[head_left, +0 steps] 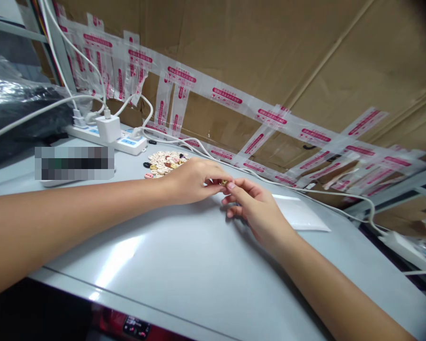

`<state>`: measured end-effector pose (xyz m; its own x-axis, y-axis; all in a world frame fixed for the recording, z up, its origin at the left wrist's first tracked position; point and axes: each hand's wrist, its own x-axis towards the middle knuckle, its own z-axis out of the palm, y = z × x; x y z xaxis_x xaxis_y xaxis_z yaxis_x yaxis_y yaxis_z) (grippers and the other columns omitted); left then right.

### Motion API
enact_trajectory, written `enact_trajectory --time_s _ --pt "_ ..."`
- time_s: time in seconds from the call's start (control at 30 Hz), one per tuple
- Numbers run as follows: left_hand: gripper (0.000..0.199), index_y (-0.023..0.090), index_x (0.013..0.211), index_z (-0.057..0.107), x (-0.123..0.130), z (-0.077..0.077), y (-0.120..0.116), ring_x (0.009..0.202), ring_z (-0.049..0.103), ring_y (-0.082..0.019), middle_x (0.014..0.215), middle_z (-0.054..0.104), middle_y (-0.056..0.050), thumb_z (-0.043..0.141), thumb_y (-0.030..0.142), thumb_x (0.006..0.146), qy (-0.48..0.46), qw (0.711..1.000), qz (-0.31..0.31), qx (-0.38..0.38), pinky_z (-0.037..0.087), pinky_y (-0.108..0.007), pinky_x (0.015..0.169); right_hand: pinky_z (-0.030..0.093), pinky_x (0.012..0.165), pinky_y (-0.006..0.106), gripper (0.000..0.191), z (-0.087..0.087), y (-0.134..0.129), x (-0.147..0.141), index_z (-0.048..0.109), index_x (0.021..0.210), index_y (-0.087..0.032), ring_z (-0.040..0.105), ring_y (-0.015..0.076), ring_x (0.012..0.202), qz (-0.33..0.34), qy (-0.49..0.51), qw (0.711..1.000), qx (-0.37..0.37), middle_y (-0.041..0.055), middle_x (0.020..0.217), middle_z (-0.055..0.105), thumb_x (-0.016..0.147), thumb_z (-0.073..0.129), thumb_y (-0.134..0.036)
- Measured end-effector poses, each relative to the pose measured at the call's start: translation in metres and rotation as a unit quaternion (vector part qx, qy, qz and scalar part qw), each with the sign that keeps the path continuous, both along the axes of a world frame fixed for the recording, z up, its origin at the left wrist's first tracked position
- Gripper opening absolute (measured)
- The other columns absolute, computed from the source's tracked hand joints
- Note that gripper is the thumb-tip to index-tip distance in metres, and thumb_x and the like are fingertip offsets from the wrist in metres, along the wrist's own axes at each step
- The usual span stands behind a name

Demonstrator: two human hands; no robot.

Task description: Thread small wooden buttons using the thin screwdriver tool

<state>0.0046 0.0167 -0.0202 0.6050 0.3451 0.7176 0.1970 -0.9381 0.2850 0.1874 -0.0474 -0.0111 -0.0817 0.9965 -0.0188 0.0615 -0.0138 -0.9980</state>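
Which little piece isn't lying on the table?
The yellowish piece between the fingers of the left hand and right hand; the other pieces in view lie on the grey table.

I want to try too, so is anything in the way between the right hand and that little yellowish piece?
Nothing visible is: the right hand reaches right to the little yellowish piece. The left hand meets it from the other side, without blocking.

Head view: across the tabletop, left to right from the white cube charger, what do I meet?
White cube charger, mixed-colour pile of small pieces, left hand, small yellowish piece, right hand, flat white packet.
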Motion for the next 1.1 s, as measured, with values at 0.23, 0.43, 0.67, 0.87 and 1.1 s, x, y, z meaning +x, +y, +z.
enact_trajectory --time_s 0.23,0.43,0.67,0.87,1.1 --pt "0.021 0.019 0.107 0.075 0.0004 -0.0029 0.0027 0.087 0.071 -0.015 0.1 0.077 -0.005 0.062 0.016 0.09 -0.002 1.0 0.008 0.024 0.054 -0.027 0.079 0.052 0.052 0.022 0.029 -0.0041 0.0012 0.0019 0.07 0.092 -0.021 0.06 0.0128 0.074 0.001 0.046 0.998 -0.038 0.0034 0.097 0.067 0.076 0.079 -0.043" --pt "0.02 0.02 0.104 0.074 0.0013 -0.0012 0.0007 0.086 0.07 -0.015 0.098 0.076 -0.006 0.059 0.018 0.092 0.006 0.999 0.011 0.033 0.053 -0.027 0.078 0.052 0.054 0.022 0.025 -0.0041 0.0018 0.0028 0.07 0.091 -0.021 0.06 0.013 0.075 0.005 0.063 0.997 -0.052 0.0026 0.096 0.066 0.078 0.079 -0.04" --pt "0.019 0.017 0.098 0.075 0.0009 -0.0004 0.0005 0.085 0.071 -0.016 0.095 0.077 -0.006 0.058 0.014 0.091 0.016 0.999 0.0 0.04 0.052 -0.026 0.076 0.052 0.056 0.022 0.025 -0.0031 0.0016 0.001 0.069 0.088 -0.021 0.061 0.0139 0.077 0.002 0.066 0.996 -0.061 0.0008 0.087 0.063 0.075 0.081 -0.039" --pt "0.019 0.017 0.101 0.074 -0.0004 0.0 0.0006 0.083 0.069 -0.015 0.094 0.076 -0.006 0.057 0.014 0.093 0.032 0.999 -0.001 0.027 0.051 -0.026 0.076 0.053 0.057 0.022 0.027 -0.0039 0.0009 0.0019 0.068 0.086 -0.021 0.061 0.0134 0.076 0.002 0.059 0.997 -0.053 0.0003 0.087 0.062 0.074 0.081 -0.042" --pt "0.019 0.018 0.098 0.074 -0.0001 0.0015 0.0 0.086 0.069 -0.016 0.094 0.075 -0.005 0.055 0.019 0.095 0.048 0.999 0.006 0.013 0.05 -0.027 0.079 0.054 0.058 0.022 0.032 -0.0039 0.0004 0.0023 0.068 0.084 -0.02 0.061 0.0129 0.074 -0.002 0.046 0.998 -0.04 0.0006 0.084 0.062 0.07 0.084 -0.043"
